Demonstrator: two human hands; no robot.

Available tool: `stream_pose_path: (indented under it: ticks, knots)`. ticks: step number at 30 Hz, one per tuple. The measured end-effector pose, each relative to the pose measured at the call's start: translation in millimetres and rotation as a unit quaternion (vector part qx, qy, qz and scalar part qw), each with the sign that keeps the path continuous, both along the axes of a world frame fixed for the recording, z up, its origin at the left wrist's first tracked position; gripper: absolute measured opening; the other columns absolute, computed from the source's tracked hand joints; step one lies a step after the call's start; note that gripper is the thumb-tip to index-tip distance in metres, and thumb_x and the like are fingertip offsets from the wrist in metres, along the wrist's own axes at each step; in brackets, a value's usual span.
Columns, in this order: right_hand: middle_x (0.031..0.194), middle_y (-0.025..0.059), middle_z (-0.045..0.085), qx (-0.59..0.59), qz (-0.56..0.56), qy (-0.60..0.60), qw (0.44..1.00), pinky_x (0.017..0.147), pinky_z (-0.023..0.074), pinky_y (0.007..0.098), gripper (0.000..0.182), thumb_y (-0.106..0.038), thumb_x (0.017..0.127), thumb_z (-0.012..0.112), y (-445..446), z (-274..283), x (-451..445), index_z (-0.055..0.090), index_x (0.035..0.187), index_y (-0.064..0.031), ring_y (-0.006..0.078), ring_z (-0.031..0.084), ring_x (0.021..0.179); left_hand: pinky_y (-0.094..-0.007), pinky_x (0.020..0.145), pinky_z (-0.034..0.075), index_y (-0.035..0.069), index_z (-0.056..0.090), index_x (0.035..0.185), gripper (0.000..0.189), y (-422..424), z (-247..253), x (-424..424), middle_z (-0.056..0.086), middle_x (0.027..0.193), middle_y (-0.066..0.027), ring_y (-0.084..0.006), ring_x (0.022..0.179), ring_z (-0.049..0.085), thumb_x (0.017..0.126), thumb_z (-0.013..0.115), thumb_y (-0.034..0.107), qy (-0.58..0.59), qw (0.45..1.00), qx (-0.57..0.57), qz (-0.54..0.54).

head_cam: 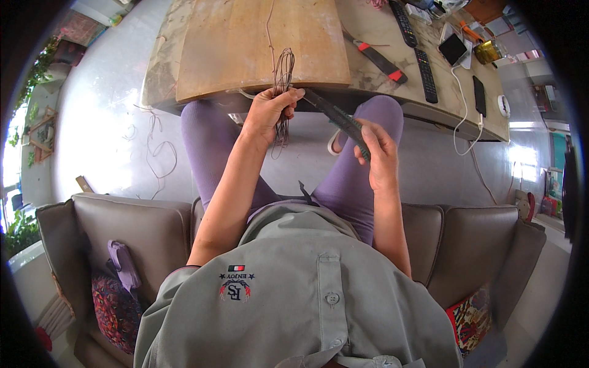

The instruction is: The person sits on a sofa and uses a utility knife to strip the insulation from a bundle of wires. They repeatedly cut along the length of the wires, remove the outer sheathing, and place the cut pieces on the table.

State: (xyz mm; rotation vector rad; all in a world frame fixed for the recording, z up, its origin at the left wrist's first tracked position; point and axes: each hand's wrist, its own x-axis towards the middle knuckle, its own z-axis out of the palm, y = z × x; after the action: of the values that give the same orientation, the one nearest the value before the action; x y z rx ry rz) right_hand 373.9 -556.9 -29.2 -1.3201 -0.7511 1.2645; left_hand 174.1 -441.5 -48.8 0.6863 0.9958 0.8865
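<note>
My left hand grips a looped bundle of thin, dark wire, whose loops stick out above and below the fist. In my right hand is a long, flat, dark strip with green along its edges; its material is unclear. The strip slants up to the left, and its far end meets the thumb tip of my left hand. Whether that thumb pinches it, I cannot tell. Both hands are over my lap, just before the front edge of a wooden board. A thin pinkish wire runs across the board.
The board lies on a marble-patterned table. To its right are a hand tool with black-and-red handles, remote controls, phones, a white charging cable and a glass jar. Loose wire lies on the floor at left.
</note>
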Motion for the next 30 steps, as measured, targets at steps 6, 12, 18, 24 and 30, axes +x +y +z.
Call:
stream_pose_path:
  ticks: [6,12,18,24,30]
  knots:
    - [0.087,0.009,0.061,-0.025,0.127,0.034,0.991,0.056,0.0453,0.0229,0.031,-0.015,0.086,0.06,-2.8,-11.4,3.9,0.05,0.111,0.0006,0.011,0.055,0.066,-0.0201,0.052,0.038,0.003,0.059,0.081,0.023,0.3,-1.2,-4.8,0.053,0.066,0.0,-0.0065,0.057,0.046,0.082,0.067,0.024,0.093,0.99,0.083,-0.068]
    - [0.084,0.012,0.06,0.004,0.032,0.16,0.987,0.05,0.0407,0.022,0.036,-0.028,0.093,0.049,-3.1,-10.0,20.0,0.048,0.115,-0.0003,0.0103,0.051,0.057,-0.022,0.058,0.04,0.001,0.055,0.09,0.037,-7.0,-16.9,-5.9,0.056,0.074,-0.0034,-0.0085,0.064,0.047,0.09,0.053,0.038,0.142,0.975,0.149,-0.085]
    - [0.077,0.0059,0.057,0.035,0.009,0.03,0.999,0.049,0.0395,0.0215,0.04,-0.034,0.094,0.048,19.3,0.9,19.5,0.056,0.113,-0.0001,0.008,0.049,0.056,-0.0281,0.062,0.044,0.003,0.058,0.091,0.029,-4.6,-28.5,-11.6,0.06,0.075,-0.0083,-0.0157,0.066,0.054,0.088,0.052,0.031,0.38,0.891,0.207,-0.137]
    - [0.074,0.0044,0.056,0.018,0.055,0.021,0.998,0.05,0.0412,0.0211,0.035,-0.028,0.093,0.052,45.8,5.1,7.7,0.053,0.117,-0.0026,0.0075,0.049,0.057,-0.0406,0.073,0.047,0.01,0.061,0.101,0.025,-3.5,-27.4,-18.0,0.063,0.086,-0.0171,-0.034,0.082,0.061,0.086,0.052,0.028,0.471,0.81,0.32,-0.139]
    - [0.085,0.008,0.055,-0.02,0.111,0.111,0.987,0.054,0.0409,0.0229,0.024,-0.019,0.092,0.053,71.8,3.4,-1.8,0.051,0.11,-0.0037,0.0101,0.05,0.064,-0.0436,0.073,0.047,0.009,0.061,0.1,0.025,-1.3,-28.8,-16.8,0.064,0.085,-0.0175,-0.0358,0.083,0.06,0.085,0.05,0.026,0.47,0.81,0.3,-0.181]
